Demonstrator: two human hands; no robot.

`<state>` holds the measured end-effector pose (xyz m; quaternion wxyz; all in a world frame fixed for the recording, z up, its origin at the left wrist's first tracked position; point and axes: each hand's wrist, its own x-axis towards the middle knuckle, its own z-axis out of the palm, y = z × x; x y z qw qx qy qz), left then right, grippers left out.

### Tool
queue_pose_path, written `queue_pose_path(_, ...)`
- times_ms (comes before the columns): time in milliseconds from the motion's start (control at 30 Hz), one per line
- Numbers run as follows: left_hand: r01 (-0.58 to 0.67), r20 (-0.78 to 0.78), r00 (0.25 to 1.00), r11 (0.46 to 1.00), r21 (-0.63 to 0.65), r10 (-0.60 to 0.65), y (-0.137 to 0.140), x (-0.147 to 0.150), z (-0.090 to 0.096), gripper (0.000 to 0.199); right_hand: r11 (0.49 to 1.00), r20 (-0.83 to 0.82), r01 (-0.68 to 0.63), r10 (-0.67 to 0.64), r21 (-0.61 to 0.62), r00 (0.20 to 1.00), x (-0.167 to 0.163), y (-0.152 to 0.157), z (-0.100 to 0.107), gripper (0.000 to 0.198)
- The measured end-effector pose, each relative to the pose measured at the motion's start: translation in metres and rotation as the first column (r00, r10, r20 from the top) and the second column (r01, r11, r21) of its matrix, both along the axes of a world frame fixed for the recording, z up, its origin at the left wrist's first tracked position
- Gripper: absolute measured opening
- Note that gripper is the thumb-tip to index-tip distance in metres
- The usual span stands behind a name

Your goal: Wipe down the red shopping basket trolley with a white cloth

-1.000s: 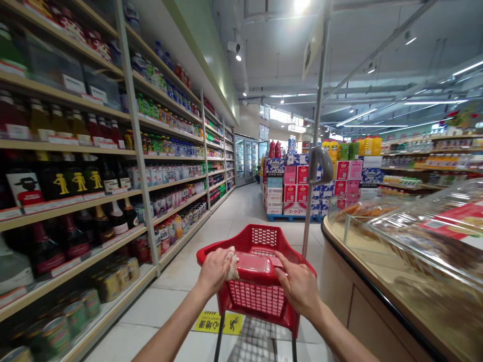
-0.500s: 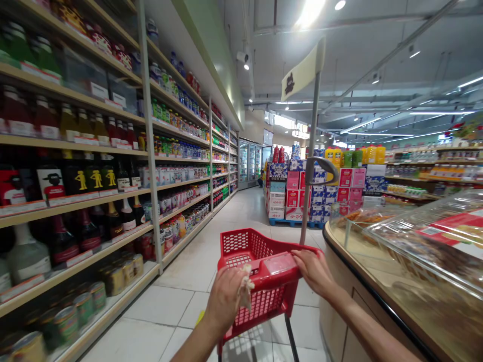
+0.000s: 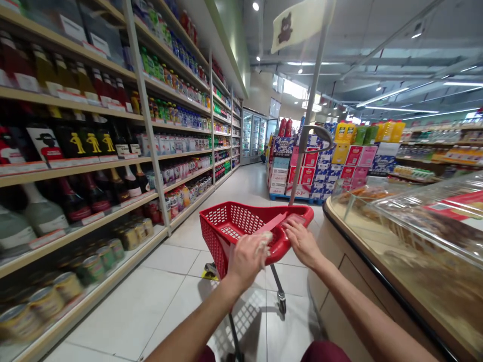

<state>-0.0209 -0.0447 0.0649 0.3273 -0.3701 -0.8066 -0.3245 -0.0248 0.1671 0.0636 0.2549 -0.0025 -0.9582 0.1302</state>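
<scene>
A small red plastic shopping cart (image 3: 215,229) with a perforated basket stands in front of me, angled to the left. My left hand (image 3: 247,256) is closed on the near left part of its handle, with a crumpled whitish cloth (image 3: 264,242) bunched under the thumb side. Over the right end of the handle curl the fingers of my right hand (image 3: 302,244). A grey pole (image 3: 307,115) rises from the cart's right side and carries a cream flag (image 3: 296,25) with a bear print. No goods show in the visible part of the basket.
Shelves of bottles and cans (image 3: 109,163) line the left side. Close on the right is a rounded display counter (image 3: 354,241) with clear covers. Stacked drink cartons (image 3: 302,173) stand ahead beside the tiled aisle (image 3: 249,186), which leads to glass-door coolers (image 3: 253,133).
The cart has swung so its basket points further left, and my hands have moved with the handle. The view has tipped downward, showing the wheels and my knees.
</scene>
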Motion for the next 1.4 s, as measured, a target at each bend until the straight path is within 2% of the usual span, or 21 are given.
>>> queue_pose_path(67,0.126,-0.068,0.989,0.989,-0.079,-0.132,0.016,0.003,0.002,0.028,0.999,-0.026,-0.047,0.048,0.018,0.999,0.0,-0.003,-0.005,0.042)
queue_pose_path(133,0.198,-0.11,0.97,0.969,-0.15,-0.216,0.018,-0.003,-0.002,0.03,0.999,-0.024,-0.038,0.039,0.025,0.999,0.0,0.002,-0.007,0.042)
queue_pose_path(200,0.156,-0.097,0.98,0.975,-0.155,-0.172,0.007,-0.016,-0.013,0.033,1.0,-0.003,0.003,-0.003,0.001,1.0,-0.001,0.01,-0.009,0.043)
queue_pose_path(267,0.031,-0.051,0.998,0.995,-0.1,-0.036,-0.004,-0.029,-0.025,0.036,0.998,0.0,0.043,-0.043,-0.037,0.999,-0.001,0.017,-0.011,0.044)
queue_pose_path(333,-0.039,-0.003,0.999,0.998,-0.05,0.039,0.0,-0.033,-0.032,0.037,0.997,-0.03,0.029,-0.031,-0.075,0.999,-0.002,0.021,-0.014,0.045)
queue_pose_path(367,-0.012,0.005,1.0,0.999,-0.05,0.013,0.008,-0.032,-0.032,0.036,0.996,-0.054,0.001,-0.006,-0.09,0.999,-0.002,0.023,-0.016,0.045)
queue_pose_path(467,0.189,-0.037,0.98,0.972,-0.138,-0.196,0.035,-0.023,-0.027,0.034,0.989,-0.095,-0.079,0.067,-0.127,0.993,-0.001,0.034,-0.019,0.046)
queue_pose_path(533,0.235,-0.064,0.966,0.954,-0.187,-0.251,0.039,-0.024,-0.027,0.034,0.987,-0.073,-0.076,0.066,-0.138,0.995,0.002,0.041,-0.019,0.046)
queue_pose_path(633,0.063,-0.034,0.997,0.99,-0.126,-0.068,0.027,-0.035,-0.037,0.035,0.99,-0.054,0.012,-0.02,-0.143,0.998,0.012,0.041,-0.015,0.045)
queue_pose_path(700,-0.03,-0.006,1.0,0.996,-0.083,0.03,0.024,-0.038,-0.045,0.035,0.994,-0.061,0.024,-0.03,-0.107,0.998,0.018,0.034,-0.012,0.044)
queue_pose_path(733,-0.022,-0.013,1.0,0.996,-0.092,0.02,0.026,-0.037,-0.048,0.035,0.997,-0.061,0.013,-0.018,-0.076,0.998,0.021,0.029,-0.01,0.042)
queue_pose_path(833,0.114,-0.098,0.986,0.973,-0.202,-0.136,0.036,-0.033,-0.055,0.035,1.0,-0.04,-0.003,0.004,0.024,0.999,0.027,0.025,-0.007,0.036)
queue_pose_path(867,0.123,-0.118,0.981,0.966,-0.228,-0.153,0.036,-0.036,-0.058,0.035,0.999,-0.034,0.011,-0.009,0.053,0.999,0.029,0.027,-0.006,0.035)
queue_pose_path(900,0.1,-0.124,0.983,0.966,-0.24,-0.133,0.033,-0.04,-0.062,0.035,0.996,-0.032,0.032,-0.03,0.081,0.999,0.03,0.03,-0.005,0.034)
queue_pose_path(1033,-0.116,-0.047,0.993,0.969,-0.218,0.108,0.012,-0.059,-0.08,0.038,0.975,-0.078,0.079,-0.064,0.206,0.995,0.03,0.03,-0.006,0.036)
queue_pose_path(1067,-0.119,-0.04,0.993,0.967,-0.226,0.113,0.011,-0.061,-0.083,0.04,0.971,-0.077,0.044,-0.027,0.235,0.997,0.029,0.025,-0.007,0.036)
queue_pose_path(1200,-0.014,-0.075,0.997,0.944,-0.33,-0.012,0.007,-0.066,-0.088,0.048,0.953,0.039,-0.118,0.111,0.28,0.993,0.021,0.003,-0.015,0.035)
queue_pose_path(1233,-0.04,-0.079,0.997,0.936,-0.351,0.013,0.0,-0.07,-0.09,0.049,0.952,0.053,-0.125,0.114,0.281,0.992,0.019,0.001,-0.017,0.035)
queue_pose_path(1300,-0.157,-0.077,0.987,0.915,-0.372,0.139,-0.021,-0.081,-0.095,0.049,0.949,0.05,-0.118,0.108,0.292,0.993,0.016,0.004,-0.022,0.034)
queue_pose_path(1333,-0.249,-0.073,0.968,0.9,-0.358,0.239,-0.032,-0.087,-0.098,0.046,0.948,0.04,-0.108,0.101,0.299,0.994,0.014,0.007,-0.024,0.034)
queue_pose_path(1400,-0.319,-0.068,0.947,0.884,-0.343,0.315,-0.049,-0.096,-0.106,0.044,0.947,0.008,-0.07,0.071,0.313,0.997,0.013,0.014,-0.028,0.033)
